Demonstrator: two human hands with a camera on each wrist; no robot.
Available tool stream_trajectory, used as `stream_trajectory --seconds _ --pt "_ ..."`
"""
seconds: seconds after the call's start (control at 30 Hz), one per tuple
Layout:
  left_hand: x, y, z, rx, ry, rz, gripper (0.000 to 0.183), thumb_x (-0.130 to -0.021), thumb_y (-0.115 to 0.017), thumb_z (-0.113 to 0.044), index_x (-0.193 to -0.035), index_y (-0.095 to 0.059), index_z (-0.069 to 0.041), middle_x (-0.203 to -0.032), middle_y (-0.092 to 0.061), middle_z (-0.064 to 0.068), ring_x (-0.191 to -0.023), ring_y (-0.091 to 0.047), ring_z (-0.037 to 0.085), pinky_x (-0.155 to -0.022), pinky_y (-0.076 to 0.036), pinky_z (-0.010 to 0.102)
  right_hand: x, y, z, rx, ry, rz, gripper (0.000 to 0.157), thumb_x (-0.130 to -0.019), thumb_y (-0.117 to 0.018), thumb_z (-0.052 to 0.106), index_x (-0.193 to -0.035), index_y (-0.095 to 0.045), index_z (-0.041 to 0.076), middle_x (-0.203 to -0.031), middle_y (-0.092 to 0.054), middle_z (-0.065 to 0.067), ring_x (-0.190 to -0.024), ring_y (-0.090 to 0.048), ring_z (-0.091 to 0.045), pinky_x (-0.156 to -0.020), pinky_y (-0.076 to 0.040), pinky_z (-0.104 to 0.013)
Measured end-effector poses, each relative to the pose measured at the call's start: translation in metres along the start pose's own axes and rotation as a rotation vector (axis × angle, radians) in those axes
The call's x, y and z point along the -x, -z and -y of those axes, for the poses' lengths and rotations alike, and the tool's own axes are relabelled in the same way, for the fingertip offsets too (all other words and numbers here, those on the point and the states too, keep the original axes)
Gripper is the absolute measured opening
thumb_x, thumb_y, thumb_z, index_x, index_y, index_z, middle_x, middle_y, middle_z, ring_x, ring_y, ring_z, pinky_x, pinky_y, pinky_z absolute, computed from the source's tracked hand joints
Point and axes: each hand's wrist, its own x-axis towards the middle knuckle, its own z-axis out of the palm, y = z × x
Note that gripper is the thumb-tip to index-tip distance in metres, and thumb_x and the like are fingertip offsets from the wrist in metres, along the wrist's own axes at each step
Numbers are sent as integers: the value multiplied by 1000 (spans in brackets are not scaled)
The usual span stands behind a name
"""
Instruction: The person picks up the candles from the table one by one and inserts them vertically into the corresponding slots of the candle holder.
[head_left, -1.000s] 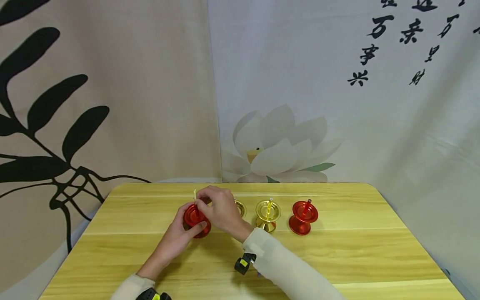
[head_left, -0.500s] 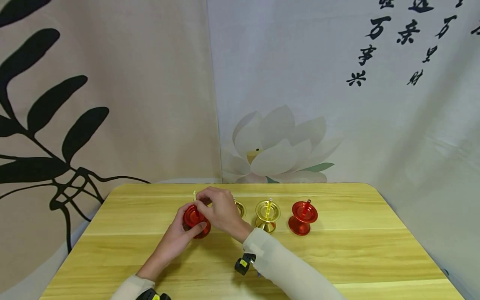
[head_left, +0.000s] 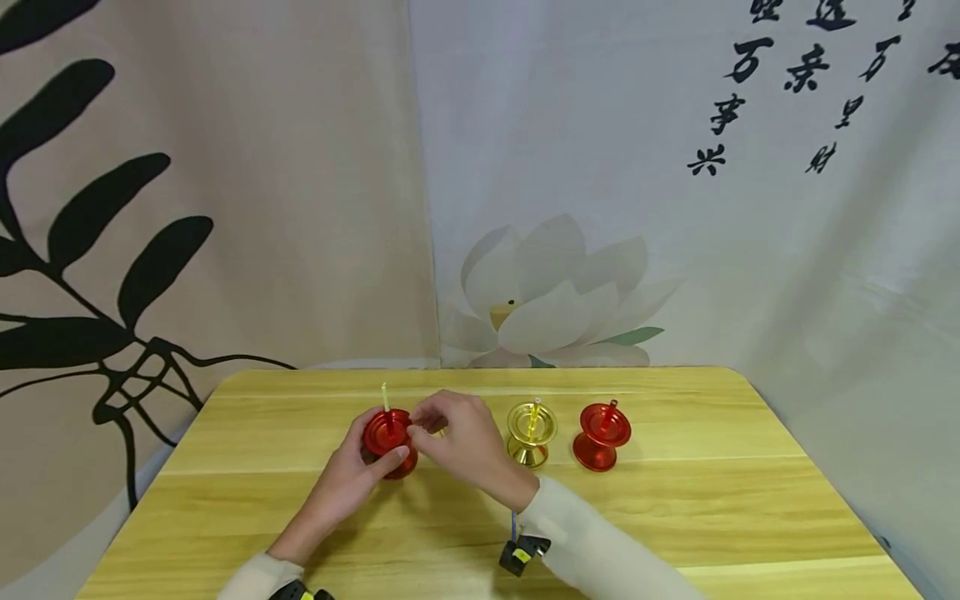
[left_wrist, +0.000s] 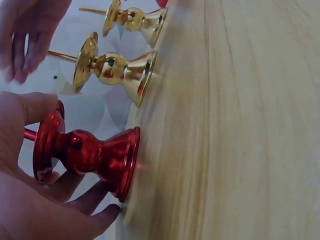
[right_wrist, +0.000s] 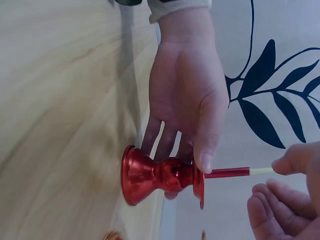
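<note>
A red metal candle holder (head_left: 388,432) stands on the wooden table, its base against the surface in the left wrist view. From its dish rises a thin red tube with a pale wick (right_wrist: 261,171) sticking out of the top. My left hand (head_left: 341,482) grips this holder from the left, thumb at the front and fingers curled behind. Just right of the wick hovers my right hand (head_left: 474,446), fingers loosely bent and apart, holding nothing. Behind it, a gold candle holder (left_wrist: 112,68) is mostly hidden in the head view.
Another gold candle holder (head_left: 532,423) and a red one (head_left: 606,427) stand farther right in the same row. The wooden table (head_left: 712,517) ends at a cloth backdrop (head_left: 315,208) with printed leaves and a lotus. A black wrist device (head_left: 523,553) hangs below the right sleeve.
My right hand has come away from the wick and shifted right and slightly toward me, uncovering the wick and tube. The left hand keeps its grip on the red candle holder.
</note>
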Motion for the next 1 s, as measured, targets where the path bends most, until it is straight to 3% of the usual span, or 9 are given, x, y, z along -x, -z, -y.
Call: stream_trajectory --seconds 0.37,0.57,0.7,0.87,1.0 --pt "5 5 -2 -105 -7 -62 84 -103 -82 -30 -168 -35 -5 -152 -60 28 -133 -65 42 -105 -57 50 59 42 -14 37 -86 83 8 -92 -81 4 -98 -81 11 -93 -76 4 -82 -72 -11 -75 -64 -36" --pt "11 8 -3 -168 -21 -73 79 -104 -81 -29 -164 -39 1 -148 -63 28 -134 -64 43 -111 -52 58 90 58 -30 55 -136 108 7 -91 -83 6 -95 -79 10 -92 -75 6 -81 -69 -6 -73 -62 -30" --pt "20 9 -6 -220 17 -74 73 -105 -80 -30 -157 -45 7 -141 -66 26 -126 -69 42 -104 -57 59 107 65 -41 98 -171 130 11 -89 -87 9 -94 -78 10 -87 -72 7 -78 -65 -5 -70 -58 -25" --pt "33 3 -14 -256 95 -31 55 -105 -79 -32 -143 -61 3 -126 -74 11 -112 -74 26 -91 -61 49 121 67 -48 156 -203 178 22 -85 -95 20 -88 -74 14 -81 -66 10 -74 -59 -2 -68 -53 -23" --pt "42 -11 -22 -223 64 46 51 -103 -80 -28 -142 -66 2 -127 -74 5 -114 -72 23 -98 -60 47 127 64 -48 234 -207 217 31 -79 -99 32 -82 -72 19 -77 -58 15 -76 -51 0 -69 -47 -23"
